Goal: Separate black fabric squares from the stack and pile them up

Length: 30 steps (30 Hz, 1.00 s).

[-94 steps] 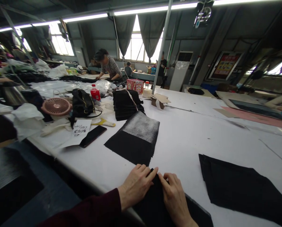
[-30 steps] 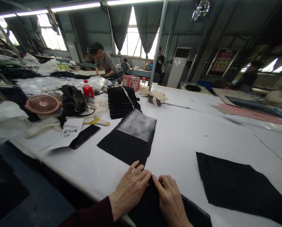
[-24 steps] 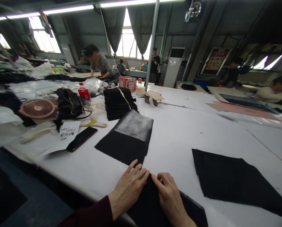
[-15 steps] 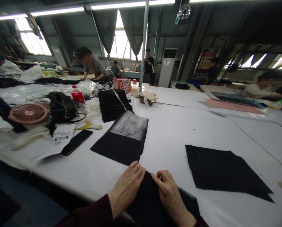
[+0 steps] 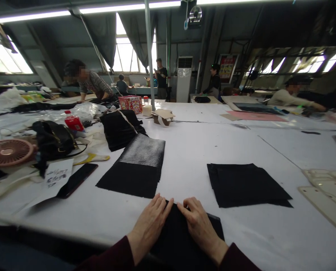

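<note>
A black fabric piece (image 5: 175, 241) lies at the table's front edge under both my hands. My left hand (image 5: 149, 226) rests on its upper left corner, fingers stretched out and close together. At the top edge, my right hand (image 5: 199, 226) points its index finger along the fabric while its other fingers curl in against it. The fingertips of both hands nearly meet, and both thumbs are hidden. Just beyond my left hand sits a fanned stack of black pieces (image 5: 131, 178) with a shiny, greyish upper band. Flat black sheets (image 5: 244, 184) lie to the right.
On the left are a phone (image 5: 77, 180), a handwritten paper (image 5: 58, 175), a pink fan (image 5: 10, 151), a black bag (image 5: 53, 139) and a red bottle (image 5: 74, 122). A tied black bundle (image 5: 120, 130) stands behind the stack. Beige templates (image 5: 326, 199) lie far right. Several people work farther back.
The view has swung to the right, bringing the beige templates further into sight. My hands stay on the black fabric's top edge, with their fingertips slightly closer together.
</note>
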Tool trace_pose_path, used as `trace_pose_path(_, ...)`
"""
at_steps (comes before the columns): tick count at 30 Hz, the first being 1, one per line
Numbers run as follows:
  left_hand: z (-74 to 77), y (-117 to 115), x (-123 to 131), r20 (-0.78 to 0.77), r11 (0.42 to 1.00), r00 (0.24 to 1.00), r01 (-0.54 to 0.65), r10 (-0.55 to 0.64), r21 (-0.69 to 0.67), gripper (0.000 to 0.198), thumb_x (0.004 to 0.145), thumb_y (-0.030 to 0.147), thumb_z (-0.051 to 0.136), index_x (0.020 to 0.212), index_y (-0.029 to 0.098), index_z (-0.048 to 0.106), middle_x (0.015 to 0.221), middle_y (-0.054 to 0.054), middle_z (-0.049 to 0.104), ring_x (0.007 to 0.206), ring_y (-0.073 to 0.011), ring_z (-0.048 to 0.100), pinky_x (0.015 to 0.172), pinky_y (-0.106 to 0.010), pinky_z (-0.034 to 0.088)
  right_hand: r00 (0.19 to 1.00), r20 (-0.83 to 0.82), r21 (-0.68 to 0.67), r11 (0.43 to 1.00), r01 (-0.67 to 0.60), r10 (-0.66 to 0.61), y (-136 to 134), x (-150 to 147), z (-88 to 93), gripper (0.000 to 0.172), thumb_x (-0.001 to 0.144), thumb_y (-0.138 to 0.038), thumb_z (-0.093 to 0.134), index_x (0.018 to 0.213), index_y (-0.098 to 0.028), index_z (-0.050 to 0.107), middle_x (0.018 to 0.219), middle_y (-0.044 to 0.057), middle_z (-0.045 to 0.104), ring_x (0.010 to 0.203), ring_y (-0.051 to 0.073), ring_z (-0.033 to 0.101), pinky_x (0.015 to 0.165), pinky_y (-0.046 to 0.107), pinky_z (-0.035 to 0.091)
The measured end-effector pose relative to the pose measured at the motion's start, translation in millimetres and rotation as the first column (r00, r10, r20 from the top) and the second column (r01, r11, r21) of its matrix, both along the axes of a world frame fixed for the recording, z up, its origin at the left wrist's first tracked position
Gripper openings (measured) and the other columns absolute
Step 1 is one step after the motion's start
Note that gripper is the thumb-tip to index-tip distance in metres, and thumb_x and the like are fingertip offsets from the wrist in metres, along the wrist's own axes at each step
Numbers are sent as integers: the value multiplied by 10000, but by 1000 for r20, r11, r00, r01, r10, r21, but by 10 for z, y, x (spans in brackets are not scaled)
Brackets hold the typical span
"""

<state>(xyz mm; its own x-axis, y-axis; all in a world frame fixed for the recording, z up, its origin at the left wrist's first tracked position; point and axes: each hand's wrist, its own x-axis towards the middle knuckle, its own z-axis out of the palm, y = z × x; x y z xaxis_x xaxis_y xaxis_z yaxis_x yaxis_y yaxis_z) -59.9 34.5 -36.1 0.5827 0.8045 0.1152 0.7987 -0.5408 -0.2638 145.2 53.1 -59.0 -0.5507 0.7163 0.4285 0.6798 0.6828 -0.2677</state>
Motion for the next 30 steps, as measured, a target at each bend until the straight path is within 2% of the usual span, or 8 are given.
trace_pose_path(4, 22, -10, 46, -25, 999, 1000, -6, 5, -36, 544, 881, 110, 444, 1424, 130, 416, 1248, -148, 588, 1217, -275, 518, 1116, -469, 317, 1000, -4, -18, 1000, 5, -5, -21, 73, -3, 389, 916, -25, 448, 1240, -195, 581, 960, 70, 544, 907, 218, 484, 799, 382, 450)
trace_pose_path(9, -8, -11, 123, -27, 997, 999, 25, -27, -71, 532, 867, 38, 412, 1396, 86, 448, 1279, -126, 571, 1199, -253, 520, 1104, -392, 351, 1000, -19, -14, 1000, 9, -9, -39, 158, -19, 370, 917, -26, 452, 1226, -182, 584, 963, 75, 544, 908, 217, 477, 810, 382, 442)
trace_pose_path(13, 10, -53, 229, -59, 998, 998, 6, -10, -65, 611, 859, 34, 425, 1462, 113, 357, 1202, -148, 592, 1123, -269, 560, 1036, -434, 416, 999, -28, -10, 1000, 15, -15, -59, 240, -20, 367, 925, -38, 448, 1225, -197, 586, 947, 70, 540, 900, 212, 475, 806, 369, 439)
trace_pose_path(16, 46, -61, 292, -55, 997, 998, 8, -12, -81, 623, 859, 41, 436, 1467, 148, 355, 1198, -145, 588, 1143, -276, 548, 1039, -464, 409, 999, -42, -9, 1000, 26, -26, -76, 313, -13, 320, 936, -59, 445, 1176, -192, 610, 928, 67, 535, 890, 209, 469, 805, 363, 435)
trace_pose_path(20, 49, -45, 371, -51, 992, 996, 69, -75, -108, 564, 856, 6, 408, 1415, 79, 420, 1295, -151, 543, 1186, -249, 516, 1076, -405, 389, 999, -41, 0, 1000, 17, -17, -96, 413, 2, 281, 939, -70, 448, 1126, -174, 630, 924, 72, 540, 889, 206, 460, 820, 362, 429)
trace_pose_path(22, 52, -50, 428, -76, 991, 994, 67, -77, -116, 564, 850, -16, 389, 1409, 54, 419, 1250, -153, 565, 1131, -236, 545, 1047, -389, 418, 999, -37, 1, 1000, 6, -6, -106, 458, 13, 285, 935, -68, 447, 1128, -169, 631, 931, 76, 542, 894, 206, 456, 823, 360, 427)
trace_pose_path(26, 80, -79, 550, -117, 993, 992, 38, -51, -108, 623, 842, -16, 396, 1453, 100, 363, 1121, -133, 605, 1018, -241, 589, 958, -421, 477, 1000, -22, -9, 1000, 4, -4, -124, 530, 28, 301, 934, -65, 440, 1155, -160, 621, 931, 77, 543, 889, 206, 446, 820, 358, 424)
trace_pose_path(30, 74, -82, 610, -101, 994, 991, 79, -86, -74, 590, 851, -6, 400, 1431, 103, 404, 1231, -144, 575, 1143, -260, 542, 1027, -434, 432, 1000, -9, -14, 1000, 11, -11, -139, 596, 22, 286, 937, -73, 447, 1149, -157, 619, 938, 75, 541, 897, 203, 448, 830, 350, 420)
